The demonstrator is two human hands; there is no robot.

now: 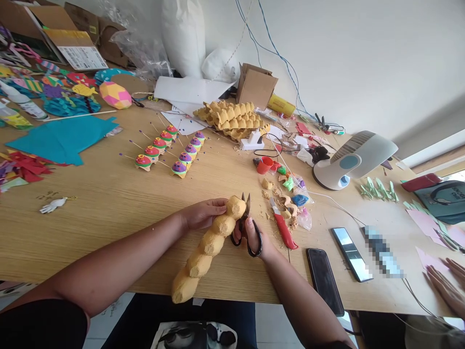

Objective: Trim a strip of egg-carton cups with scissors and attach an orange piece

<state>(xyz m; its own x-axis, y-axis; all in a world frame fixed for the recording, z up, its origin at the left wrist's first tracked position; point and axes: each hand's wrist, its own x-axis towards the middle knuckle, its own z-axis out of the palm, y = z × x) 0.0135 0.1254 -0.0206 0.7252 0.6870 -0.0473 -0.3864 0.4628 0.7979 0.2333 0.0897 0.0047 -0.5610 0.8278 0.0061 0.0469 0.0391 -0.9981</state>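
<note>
My left hand (203,213) grips the far end of a long yellow strip of egg-carton cups (210,245) that slants down past the table's near edge. My right hand (254,237) is closed through the black handles of a pair of scissors (247,228), whose blades point up and stand slightly apart against the strip's top cup. Cardboard scraps (281,206) lie just right of the scissors, beside a red utility knife (285,230).
Painted carton caterpillars (169,150) and a stack of yellow egg cartons (230,118) lie farther back. A desk fan (350,162), two phones (325,281), coloured paper and boxes crowd the wooden table (109,203). Another person's hand (448,286) rests at the right edge.
</note>
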